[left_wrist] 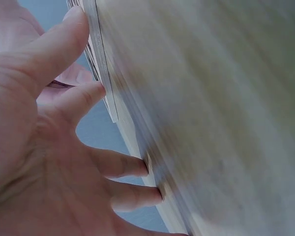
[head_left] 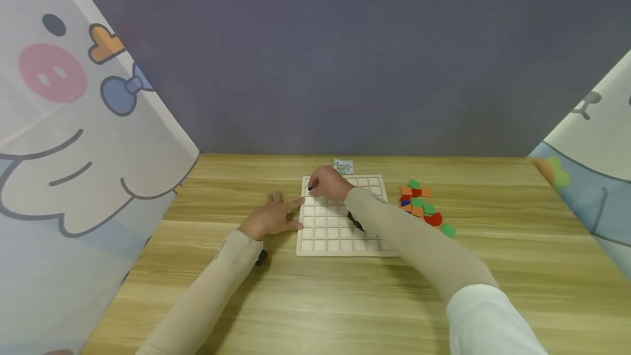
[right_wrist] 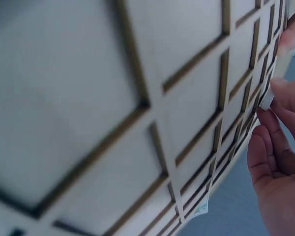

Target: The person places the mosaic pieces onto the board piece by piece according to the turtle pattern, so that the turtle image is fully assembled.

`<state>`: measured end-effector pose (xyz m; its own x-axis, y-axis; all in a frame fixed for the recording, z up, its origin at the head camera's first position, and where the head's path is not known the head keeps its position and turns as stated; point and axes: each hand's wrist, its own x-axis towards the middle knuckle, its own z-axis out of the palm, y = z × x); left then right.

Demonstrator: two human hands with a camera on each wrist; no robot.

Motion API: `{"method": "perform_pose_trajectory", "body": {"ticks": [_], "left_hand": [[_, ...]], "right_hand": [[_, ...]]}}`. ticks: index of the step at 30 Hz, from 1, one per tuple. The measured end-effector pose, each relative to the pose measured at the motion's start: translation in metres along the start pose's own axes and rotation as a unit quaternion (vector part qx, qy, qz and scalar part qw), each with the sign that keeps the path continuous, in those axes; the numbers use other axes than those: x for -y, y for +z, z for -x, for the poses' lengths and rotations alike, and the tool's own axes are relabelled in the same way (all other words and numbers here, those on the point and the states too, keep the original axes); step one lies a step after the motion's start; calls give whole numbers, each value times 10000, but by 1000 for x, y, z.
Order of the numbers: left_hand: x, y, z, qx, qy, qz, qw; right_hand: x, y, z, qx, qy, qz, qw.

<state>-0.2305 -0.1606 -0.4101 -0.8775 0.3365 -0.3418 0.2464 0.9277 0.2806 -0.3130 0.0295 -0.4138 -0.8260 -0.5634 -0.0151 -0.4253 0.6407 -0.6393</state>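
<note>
A pale board (head_left: 320, 233) with a raised square grid lies flat on the wooden table. My left hand (head_left: 268, 219) rests at its left side with fingers spread. The thumb and index fingertips touch the board's edge, and the other fingertips press on the table in the left wrist view. My right hand (head_left: 329, 182) reaches over the board to the upper left squares. Thumb and fingers pinch a small flat tile (right_wrist: 267, 100), dark in the head view and pale along its edge in the right wrist view. It is held right at the grid, mostly hidden by the fingertips.
To the right of the board lies a loose pile of orange, green, red and blue pieces (head_left: 417, 210). A small printed card (head_left: 343, 166) sits behind the board's far edge. A grey wall (head_left: 365, 70) rises at the back of the table (head_left: 305, 300).
</note>
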Motion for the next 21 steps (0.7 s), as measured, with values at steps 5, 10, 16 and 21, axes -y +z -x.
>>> {"method": "perform_pose_trajectory", "body": {"ticks": [5, 10, 16, 21], "left_hand": [[-3, -1, 0, -1, -22, -17, 10000], [-2, -1, 0, 1, -26, -44, 10000], [1, 0, 0, -14, 25, -51, 10000], [2, 0, -1, -44, 38, -32, 10000]], "right_hand": [[1, 2, -1, -73, 75, 115, 9999], [0, 4, 0, -114, -120, 206, 9997], [0, 7, -2, -158, -135, 221, 9995], [1, 10, -4, -102, -116, 266, 9995]]}}
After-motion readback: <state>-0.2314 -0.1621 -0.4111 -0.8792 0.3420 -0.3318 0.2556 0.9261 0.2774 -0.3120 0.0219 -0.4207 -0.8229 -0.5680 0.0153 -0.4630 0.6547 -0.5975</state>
